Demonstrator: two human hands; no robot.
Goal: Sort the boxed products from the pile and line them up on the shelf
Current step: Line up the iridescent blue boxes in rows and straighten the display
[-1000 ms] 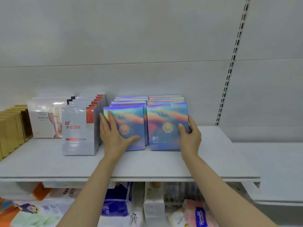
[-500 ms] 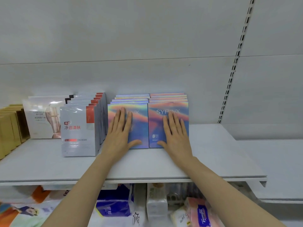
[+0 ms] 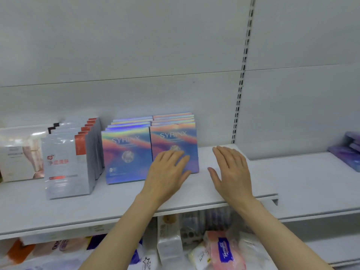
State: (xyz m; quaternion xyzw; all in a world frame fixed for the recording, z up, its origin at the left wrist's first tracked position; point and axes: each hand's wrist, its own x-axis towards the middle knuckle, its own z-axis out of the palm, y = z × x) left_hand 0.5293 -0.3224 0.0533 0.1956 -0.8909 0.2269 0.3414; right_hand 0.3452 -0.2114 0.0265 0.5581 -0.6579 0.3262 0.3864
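Observation:
Two rows of iridescent SYRINX boxes stand upright on the white shelf (image 3: 58, 209). The left row's front box (image 3: 126, 154) is uncovered. My left hand (image 3: 167, 172) is flat, its straight fingers over the lower half of the right row's front box (image 3: 175, 141). Flat and holding nothing, my right hand (image 3: 231, 170) hovers over bare shelf just right of that row. To the left stands a row of silver-and-red boxes (image 3: 66, 164), then a white box (image 3: 19, 154) at the edge.
Purple packs (image 3: 348, 151) lie on the neighbouring shelf at far right. A slotted upright rail (image 3: 241, 78) divides the back panels. Below the shelf lie tissue packs (image 3: 224, 250) and other wrapped goods.
Both hands have shifted right: the left from the left row's front box to the right row's, the right off the boxes onto bare shelf. The view has also turned right.

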